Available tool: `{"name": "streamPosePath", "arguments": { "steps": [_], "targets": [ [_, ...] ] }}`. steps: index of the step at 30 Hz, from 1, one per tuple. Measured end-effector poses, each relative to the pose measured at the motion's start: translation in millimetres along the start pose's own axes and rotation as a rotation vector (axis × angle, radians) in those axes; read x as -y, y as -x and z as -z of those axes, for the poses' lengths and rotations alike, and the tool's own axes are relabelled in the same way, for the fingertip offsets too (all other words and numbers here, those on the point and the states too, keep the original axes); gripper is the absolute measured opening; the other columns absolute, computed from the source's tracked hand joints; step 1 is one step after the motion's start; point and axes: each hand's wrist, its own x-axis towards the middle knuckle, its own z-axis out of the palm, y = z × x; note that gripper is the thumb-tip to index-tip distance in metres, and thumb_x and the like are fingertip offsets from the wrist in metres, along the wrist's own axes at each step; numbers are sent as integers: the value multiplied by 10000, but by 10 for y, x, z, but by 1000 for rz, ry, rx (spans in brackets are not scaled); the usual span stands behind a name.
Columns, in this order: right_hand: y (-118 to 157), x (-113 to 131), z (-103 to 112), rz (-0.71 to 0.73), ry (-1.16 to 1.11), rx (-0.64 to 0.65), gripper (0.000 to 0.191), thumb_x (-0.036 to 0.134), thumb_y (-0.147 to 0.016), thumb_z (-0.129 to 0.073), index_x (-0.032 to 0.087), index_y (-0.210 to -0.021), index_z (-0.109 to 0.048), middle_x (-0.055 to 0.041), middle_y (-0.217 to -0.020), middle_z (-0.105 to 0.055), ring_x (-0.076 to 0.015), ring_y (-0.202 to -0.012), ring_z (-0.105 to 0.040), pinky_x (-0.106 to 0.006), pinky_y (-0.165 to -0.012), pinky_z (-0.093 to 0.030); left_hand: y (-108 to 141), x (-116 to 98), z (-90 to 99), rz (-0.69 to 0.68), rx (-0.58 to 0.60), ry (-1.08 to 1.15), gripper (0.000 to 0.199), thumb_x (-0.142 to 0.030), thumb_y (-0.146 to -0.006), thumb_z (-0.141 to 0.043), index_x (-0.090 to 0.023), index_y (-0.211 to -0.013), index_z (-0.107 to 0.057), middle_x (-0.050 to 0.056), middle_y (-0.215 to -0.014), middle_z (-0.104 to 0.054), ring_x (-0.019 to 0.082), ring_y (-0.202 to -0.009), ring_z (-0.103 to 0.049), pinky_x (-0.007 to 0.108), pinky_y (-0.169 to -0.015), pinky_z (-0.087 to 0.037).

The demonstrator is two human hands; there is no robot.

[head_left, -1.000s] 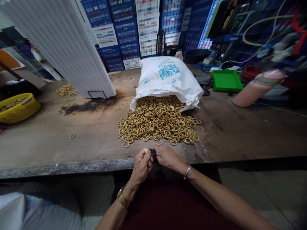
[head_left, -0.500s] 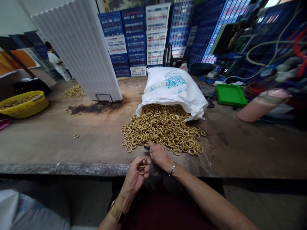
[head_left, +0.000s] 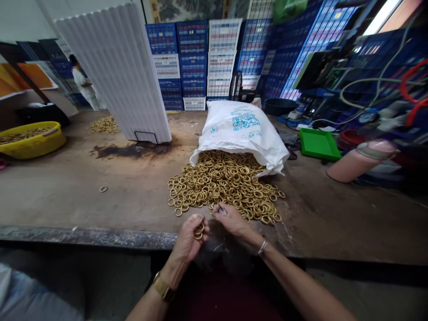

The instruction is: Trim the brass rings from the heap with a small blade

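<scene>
Many brass-coloured rings (head_left: 230, 183) spill in a heap from the open mouth of a white sack (head_left: 240, 127) onto the brown table (head_left: 133, 196). My left hand (head_left: 192, 234), with a gold watch at the wrist, is closed around a few rings near the table's front edge. To its right, my right hand (head_left: 232, 218) is at the heap's near edge, its fingers pinched on a small dark tool that is mostly hidden. A bracelet is on that wrist. One lone ring (head_left: 103, 189) lies on the left of the table.
A yellow basin (head_left: 33, 142) of rings stands far left. A white corrugated panel (head_left: 117, 71) rises behind the table's middle. A green tray (head_left: 319, 144) and pink bottle (head_left: 361, 160) are at right. Crates (head_left: 192, 58) are stacked behind. A person (head_left: 83, 84) stands back left.
My right hand has moved slightly right, back from the rings, and its fingers are pinched tighter. My left hand still holds rings, now curled closer around them. The view has tilted up slightly.
</scene>
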Motion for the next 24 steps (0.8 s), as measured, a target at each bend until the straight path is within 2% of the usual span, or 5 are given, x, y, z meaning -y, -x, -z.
{"name": "streamPosePath", "arguments": {
  "steps": [5, 10, 17, 20, 24],
  "targets": [
    [172, 66, 64, -188, -293, 128, 132, 296, -705, -512, 179, -677, -458, 86, -463, -346, -44, -394, -279, -173, -380, -206, -32, 79, -58, -131, 33, -246, 314, -324, -677, -637, -163, -910, -501, -25, -614, -536, 81, -477, -495, 161, -371, -358],
    [220, -3, 14, -275, -448, 178, 216, 370, -684, -554, 186, -683, -440, 105, -444, -331, -27, -342, -251, -152, -317, -179, -23, 136, -96, -140, 67, -368, 352, -423, -665, -630, -156, -865, -514, -46, -580, -499, 42, -404, -420, 152, -355, -320],
    [231, -96, -37, -338, -579, 85, 261, 410, -693, -553, 201, -795, -437, 120, -480, -353, -16, -317, -265, -127, -288, -198, -6, 202, -94, -99, 80, -311, 312, -414, -683, -623, -175, -798, -460, -61, -560, -466, 36, -402, -398, 142, -361, -295],
    [236, -116, -30, -363, -605, 81, 297, 431, -709, -538, 207, -876, -437, 113, -517, -414, -12, -312, -284, -120, -284, -204, -2, 237, -116, -92, 97, -282, 299, -409, -693, -618, -174, -778, -454, -59, -566, -461, 35, -406, -392, 147, -365, -304],
    [232, -161, -36, -337, -636, 89, 304, 429, -705, -547, 202, -867, -426, 89, -592, -489, -3, -319, -304, -116, -281, -218, -1, 246, -141, -84, 117, -261, 288, -413, -706, -605, -170, -768, -464, -49, -596, -460, 36, -426, -396, 150, -369, -314]
  ]
}}
